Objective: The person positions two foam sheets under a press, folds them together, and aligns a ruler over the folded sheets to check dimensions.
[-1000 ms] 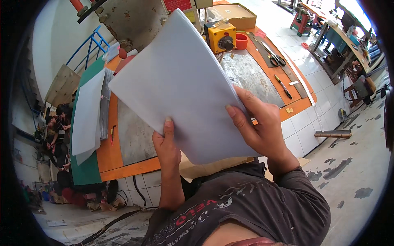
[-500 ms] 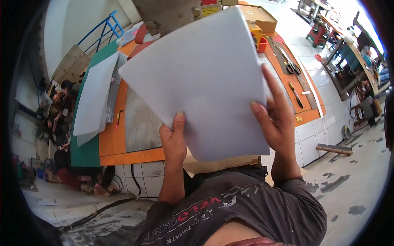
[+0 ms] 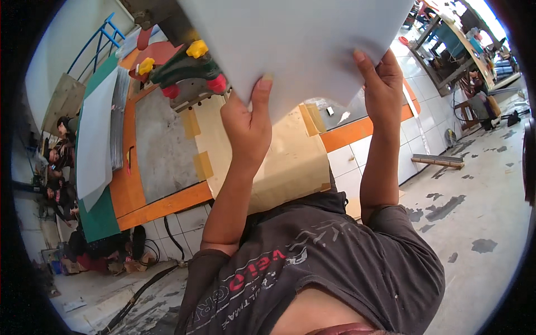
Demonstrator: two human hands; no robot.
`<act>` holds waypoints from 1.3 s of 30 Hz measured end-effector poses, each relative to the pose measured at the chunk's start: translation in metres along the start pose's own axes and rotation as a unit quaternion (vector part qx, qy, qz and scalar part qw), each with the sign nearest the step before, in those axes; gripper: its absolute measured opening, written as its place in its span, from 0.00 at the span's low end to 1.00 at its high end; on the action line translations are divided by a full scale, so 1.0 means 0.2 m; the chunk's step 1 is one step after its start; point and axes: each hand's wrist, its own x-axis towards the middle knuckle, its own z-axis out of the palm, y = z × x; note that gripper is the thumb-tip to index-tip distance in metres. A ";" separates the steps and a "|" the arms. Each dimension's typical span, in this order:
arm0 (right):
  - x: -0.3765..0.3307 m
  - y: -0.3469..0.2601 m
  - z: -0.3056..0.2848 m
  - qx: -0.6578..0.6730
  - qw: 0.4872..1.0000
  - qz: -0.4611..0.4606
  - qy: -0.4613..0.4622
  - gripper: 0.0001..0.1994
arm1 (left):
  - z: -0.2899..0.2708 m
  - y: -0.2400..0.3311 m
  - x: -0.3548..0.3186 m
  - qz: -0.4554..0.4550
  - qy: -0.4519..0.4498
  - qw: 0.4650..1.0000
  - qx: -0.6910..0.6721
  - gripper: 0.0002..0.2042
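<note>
A large white sheet point(image 3: 301, 50) is held up in front of me over the workbench. My left hand point(image 3: 248, 120) grips its lower left part, thumb on the near face. At the lower right edge my right hand point(image 3: 382, 84) is closed on the same sheet, the fingers mostly behind it. Below the sheet, brown paper point(image 3: 285, 162) taped to the bench hangs over the front edge. Left of my left hand stands a dark green machine part point(image 3: 187, 71) with yellow knobs and red ends. The sheet hides whatever lies behind it.
A stack of white sheets point(image 3: 97, 134) rests on a green mat point(image 3: 100, 220) at the left. A grey plate point(image 3: 164, 151) is set on the orange bench top point(image 3: 162, 202). Several people point(image 3: 58, 162) are at the far left; another workbench point(image 3: 466, 47) stands far right.
Both hands have raised the sheet and moved it away from me. The machine part with yellow knobs and the taped brown paper have come into sight. The view has shifted slightly.
</note>
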 end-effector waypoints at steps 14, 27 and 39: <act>-0.02 0.26 -0.13 0.014 0.996 0.089 0.005 0.17 | 0.11 -0.23 -0.07 -0.106 -0.043 0.993 -0.006 0.17; 0.03 0.23 -0.07 -0.007 0.998 0.067 0.003 0.19 | 0.07 -0.12 0.16 -0.018 -0.045 0.995 -0.090 0.18; 0.04 0.17 -0.04 -0.031 0.996 0.081 -0.007 0.19 | 0.02 -0.12 0.18 -0.053 -0.082 0.991 -0.096 0.18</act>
